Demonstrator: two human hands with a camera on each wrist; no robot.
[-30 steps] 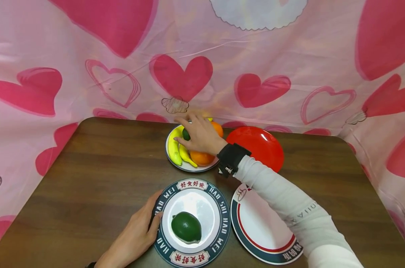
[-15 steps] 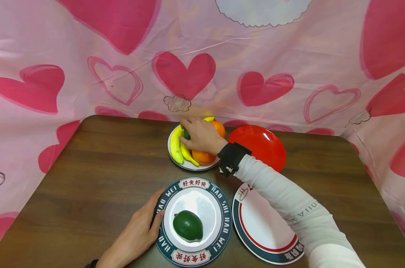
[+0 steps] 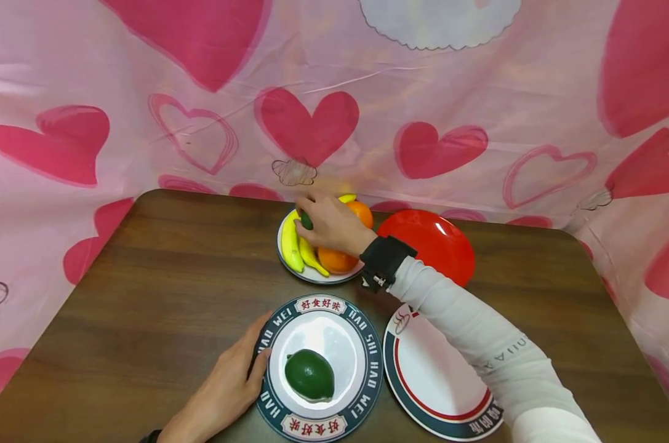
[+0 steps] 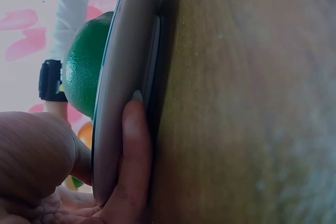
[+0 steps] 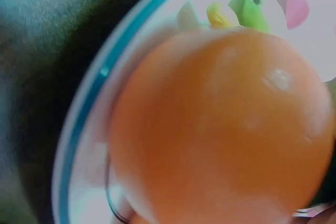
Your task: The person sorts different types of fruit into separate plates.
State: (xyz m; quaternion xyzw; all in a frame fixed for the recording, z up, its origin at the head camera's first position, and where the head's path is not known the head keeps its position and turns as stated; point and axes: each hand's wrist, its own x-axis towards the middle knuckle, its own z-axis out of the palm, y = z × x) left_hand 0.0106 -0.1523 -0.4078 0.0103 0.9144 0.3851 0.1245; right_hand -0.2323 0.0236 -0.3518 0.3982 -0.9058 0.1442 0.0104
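Observation:
My left hand point(image 3: 229, 378) grips the left rim of a white plate with a dark lettered border point(image 3: 374, 366). In the left wrist view the fingers point(image 4: 137, 150) are under the plate and the thumb side is above. A green lime point(image 3: 310, 374) lies on that plate. At the back, my right hand point(image 3: 334, 223) reaches over a small fruit plate point(image 3: 296, 275) and holds another green lime point(image 3: 306, 220) between thumb and fingers, mostly covered. Bananas point(image 3: 291, 246) lie left of it, and an orange point(image 3: 336, 261) sits in front, filling much of the right wrist view.
A red plate point(image 3: 445, 246) stands to the right of the fruit plate. A white plate with a red ring point(image 3: 434, 369) lies under the right forearm, beside the lettered plate. Another orange point(image 3: 360, 213) sits behind the right hand. A pink heart-print cloth point(image 3: 201, 61) hangs behind the table.
The right hand's fingers and thumb have closed in around the green lime on the fruit plate. The left hand stays on the plate rim. The head view has shifted slightly.

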